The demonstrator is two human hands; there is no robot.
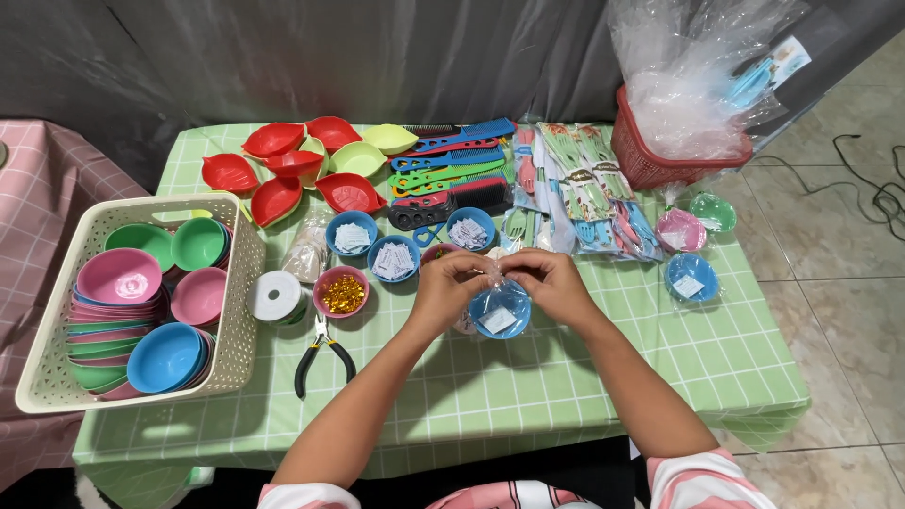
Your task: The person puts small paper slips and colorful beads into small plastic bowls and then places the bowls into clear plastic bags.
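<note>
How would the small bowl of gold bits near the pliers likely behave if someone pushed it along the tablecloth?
The small bowl of gold bits looks like thin plastic, so probably light and easy to slide. It sits open and heaped with loose shiny pieces, so a quick shove might spill some. Its low, wide shape suggests it would rarely tip, though the checked tablecloth could bunch beneath it.

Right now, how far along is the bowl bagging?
Done: three bagged bowls lie at the right. In hand: left hand and right hand pinch the plastic bag around a blue bowl. Left: stacked bowls fill the basket.
</note>
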